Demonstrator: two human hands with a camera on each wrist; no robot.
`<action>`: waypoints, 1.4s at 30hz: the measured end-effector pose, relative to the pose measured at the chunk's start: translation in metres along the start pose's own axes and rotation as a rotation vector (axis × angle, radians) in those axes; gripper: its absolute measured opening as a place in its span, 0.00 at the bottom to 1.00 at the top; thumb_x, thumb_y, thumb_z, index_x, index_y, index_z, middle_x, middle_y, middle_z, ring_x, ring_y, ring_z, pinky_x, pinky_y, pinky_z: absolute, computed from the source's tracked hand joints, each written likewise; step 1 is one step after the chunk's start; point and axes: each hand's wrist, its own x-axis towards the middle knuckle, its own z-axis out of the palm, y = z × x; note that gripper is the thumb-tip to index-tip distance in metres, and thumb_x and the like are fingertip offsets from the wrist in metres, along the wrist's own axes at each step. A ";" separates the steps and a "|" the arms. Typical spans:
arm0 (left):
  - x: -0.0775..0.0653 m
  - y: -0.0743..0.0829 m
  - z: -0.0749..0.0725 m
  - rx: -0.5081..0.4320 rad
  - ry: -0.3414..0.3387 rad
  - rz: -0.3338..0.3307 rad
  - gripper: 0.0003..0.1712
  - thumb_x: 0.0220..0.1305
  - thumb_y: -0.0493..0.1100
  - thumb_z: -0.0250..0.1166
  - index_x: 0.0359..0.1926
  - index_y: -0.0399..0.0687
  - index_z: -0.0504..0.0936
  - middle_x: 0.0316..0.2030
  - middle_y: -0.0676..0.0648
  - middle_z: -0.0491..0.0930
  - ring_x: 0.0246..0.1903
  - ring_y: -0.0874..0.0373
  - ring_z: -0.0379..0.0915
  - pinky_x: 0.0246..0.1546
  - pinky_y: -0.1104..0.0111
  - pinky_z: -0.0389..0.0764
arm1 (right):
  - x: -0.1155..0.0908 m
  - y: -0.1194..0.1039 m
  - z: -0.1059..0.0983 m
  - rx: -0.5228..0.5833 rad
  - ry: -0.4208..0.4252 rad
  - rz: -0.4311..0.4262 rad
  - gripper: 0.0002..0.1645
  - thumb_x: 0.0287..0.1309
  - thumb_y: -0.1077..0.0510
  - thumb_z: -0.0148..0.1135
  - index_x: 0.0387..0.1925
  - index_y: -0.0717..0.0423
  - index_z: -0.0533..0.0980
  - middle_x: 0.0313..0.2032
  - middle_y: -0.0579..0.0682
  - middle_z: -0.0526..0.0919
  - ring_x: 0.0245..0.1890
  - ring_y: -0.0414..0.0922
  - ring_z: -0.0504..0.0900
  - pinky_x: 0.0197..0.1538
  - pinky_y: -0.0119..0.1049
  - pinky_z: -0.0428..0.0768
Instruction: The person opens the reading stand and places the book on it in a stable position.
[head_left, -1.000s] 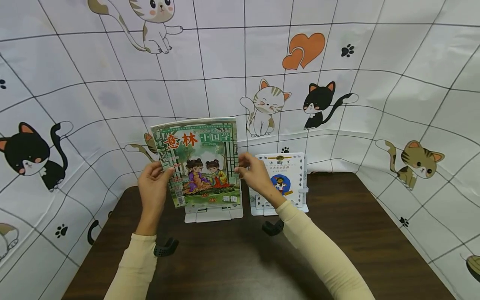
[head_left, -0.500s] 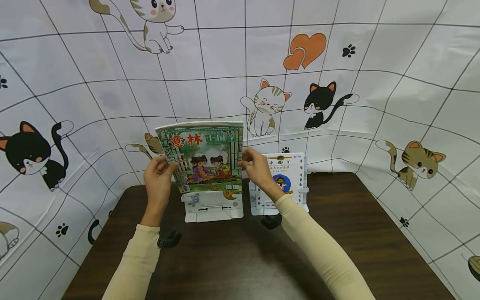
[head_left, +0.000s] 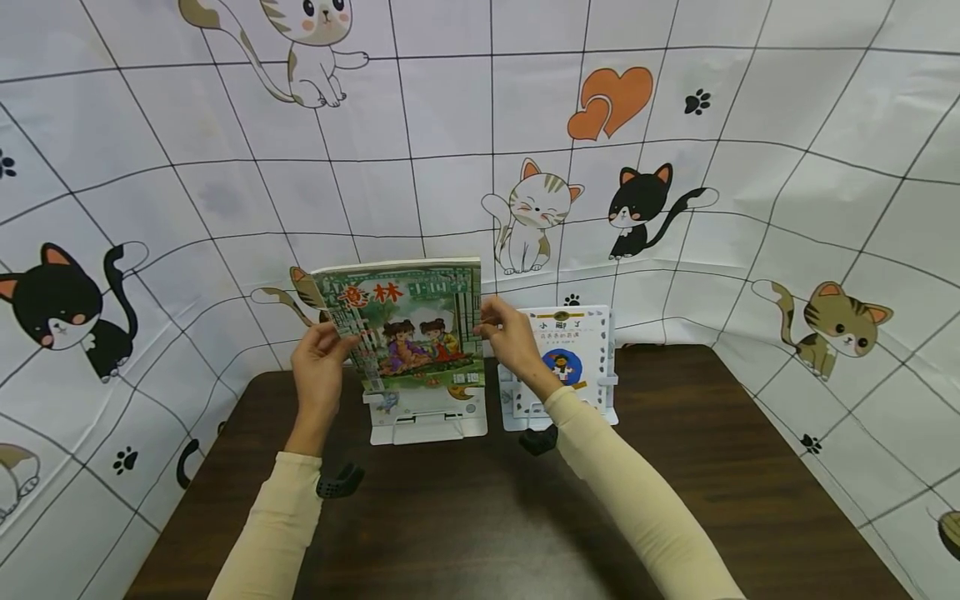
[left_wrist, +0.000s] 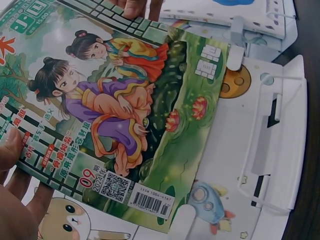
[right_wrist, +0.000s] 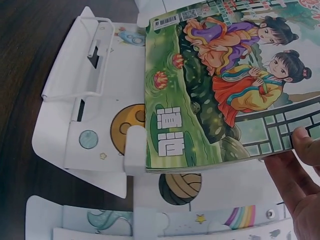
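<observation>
A green magazine (head_left: 412, 325) with two cartoon girls on its cover is held upright, leaning slightly back, between both hands. My left hand (head_left: 318, 367) pinches its left edge, thumb on the cover and fingers behind. At the right edge my right hand (head_left: 512, 337) pinches it the same way. Below and behind the magazine stands a white book stand (head_left: 420, 429) with cartoon prints and a wire page holder (left_wrist: 250, 192). In the right wrist view, the magazine's bottom edge lies close beside a white side clip (right_wrist: 135, 150) of the stand. The stand's upper part is hidden by the magazine.
To the right, a second book stand (head_left: 611, 417) holds a white book (head_left: 588, 329) with a blue circle on its cover. Both stands are on a dark wooden table (head_left: 450, 517). Behind rises a white cloth (head_left: 442, 108) printed with cats and grid lines.
Both hands have moved a little right with the magazine. It rose to uncover more of the stand's lower part, then its top edge dropped and tilted back. The second stand stays put.
</observation>
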 end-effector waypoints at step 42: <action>-0.001 -0.058 -0.021 0.569 -0.138 -0.018 0.27 0.72 0.31 0.69 0.70 0.38 0.79 0.52 0.33 0.80 0.54 0.36 0.83 0.46 0.79 0.76 | -0.028 0.035 0.044 -0.340 0.128 -0.030 0.14 0.70 0.67 0.67 0.55 0.65 0.78 0.45 0.59 0.84 0.43 0.53 0.87 0.46 0.49 0.87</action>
